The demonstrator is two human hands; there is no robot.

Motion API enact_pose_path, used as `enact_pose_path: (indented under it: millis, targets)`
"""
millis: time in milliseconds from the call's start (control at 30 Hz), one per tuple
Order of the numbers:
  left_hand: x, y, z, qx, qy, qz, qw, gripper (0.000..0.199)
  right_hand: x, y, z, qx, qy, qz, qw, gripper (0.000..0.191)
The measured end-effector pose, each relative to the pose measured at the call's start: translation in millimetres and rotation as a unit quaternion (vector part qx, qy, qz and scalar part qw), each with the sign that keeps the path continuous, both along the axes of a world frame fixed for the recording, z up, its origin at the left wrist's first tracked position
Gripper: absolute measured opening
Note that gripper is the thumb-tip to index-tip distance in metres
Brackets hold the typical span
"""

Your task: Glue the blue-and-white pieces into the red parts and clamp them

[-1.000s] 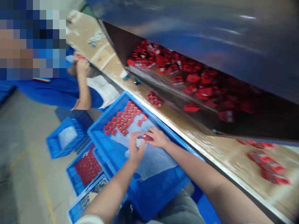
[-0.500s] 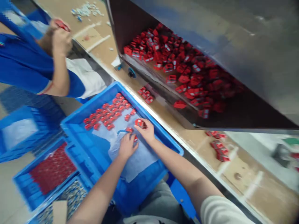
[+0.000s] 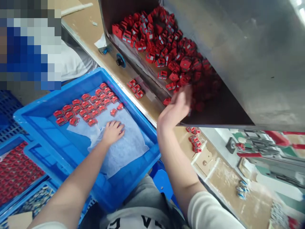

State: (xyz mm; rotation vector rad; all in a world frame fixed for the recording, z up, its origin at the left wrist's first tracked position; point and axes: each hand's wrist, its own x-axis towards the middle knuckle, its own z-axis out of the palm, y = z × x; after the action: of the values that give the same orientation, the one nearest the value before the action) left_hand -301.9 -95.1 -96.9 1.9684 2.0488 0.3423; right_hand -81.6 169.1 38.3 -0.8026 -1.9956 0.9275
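My left hand [image 3: 113, 132] lies with fingers spread on a white paper sheet [image 3: 128, 140] inside a blue plastic tray [image 3: 143, 124]. Whatever may be beneath its palm is hidden. Beyond its fingertips sit two loose red plastic parts [image 3: 113, 112], and farther off several more [image 3: 90, 108] stand in close rows. My right hand [image 3: 177, 106], blurred by motion, reaches into the mouth of a metal box [image 3: 228, 114] holding a heap of red parts [image 3: 162, 41]. Its fingers are smeared, so their grip does not show.
On the wooden bench [image 3: 164, 113], a small group of red parts [image 3: 135, 88] sits near a black knob [image 3: 120, 60]. More lie right of the box, by several pliers-like tools [image 3: 259, 148]. At lower left stands a crate of red parts [image 3: 19, 171]. A co-worker's pixelated body is upper left.
My right hand has left the tray, where it held a red part, and moved right to the metal box. My left hand stays on the paper, fingers spread. The view has shifted right.
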Motion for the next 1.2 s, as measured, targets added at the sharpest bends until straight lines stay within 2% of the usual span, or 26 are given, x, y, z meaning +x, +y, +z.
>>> enact_pose_path:
  millis: [133, 233, 300, 400, 467, 567, 633, 767, 867, 1000, 1100, 1167, 1200]
  targets:
    - [-8, -12, 2.7, -0.005, 0.028, -0.004, 1.000, 0.029, -22, -76, -45.6, 0.022, -0.100, 0.070, 0.992, 0.046]
    - [-16, -22, 6.5, -0.036, 0.027, -0.012, 0.999, 0.024, -47, -109, -69.7, 0.035, -0.154, 0.103, 0.982, 0.041]
    - [-24, -26, 9.8, -0.052, 0.019, -0.013, 0.998, 0.020, -73, -118, -80.5, 0.063, -0.185, 0.134, 0.971, 0.041]
    - [-32, -31, 16.3, -0.075, 0.016, -0.019, 0.997, 0.019, -120, -115, -93.4, 0.108, -0.256, 0.180, 0.944, 0.046]
    - [-34, -35, 21.6, -0.087, 0.020, -0.031, 0.995, 0.017, -146, -108, -101.9, 0.131, -0.313, 0.203, 0.919, 0.055]
    - [-31, -43, 29.8, -0.102, 0.041, -0.020, 0.994, 0.021, -164, -101, -113.2, 0.180, -0.378, 0.257, 0.871, 0.046]
    - [-28, -47, 35.1, -0.125, 0.063, -0.004, 0.990, 0.026, -164, -98, -116.7, 0.207, -0.402, 0.285, 0.845, 0.042]
    - [-29, -48, 41.0, -0.180, 0.107, -0.004, 0.978, 0.031, -160, -94, -114.4, 0.238, -0.438, 0.310, 0.810, 0.052]
    - [-34, -45, 40.0, -0.196, 0.103, -0.020, 0.975, 0.034, -164, -92, -113.7, 0.248, -0.467, 0.294, 0.796, 0.056]
    - [-37, -49, 37.9, -0.199, 0.066, -0.027, 0.977, 0.040, -164, -91, -114.0, 0.235, -0.493, 0.289, 0.786, 0.050]
    - [-40, -50, 38.6, -0.198, 0.037, -0.017, 0.979, 0.044, -157, -91, -111.1, 0.194, -0.485, 0.301, 0.798, 0.047]
    - [-43, -48, 41.0, -0.185, 0.003, 0.001, 0.983, 0.044, -150, -95, -107.3, 0.155, -0.452, 0.288, 0.830, 0.046]
    - [-44, -47, 43.0, -0.173, -0.021, 0.018, 0.984, 0.043, -147, -100, -104.6, 0.127, -0.420, 0.263, 0.859, 0.046]
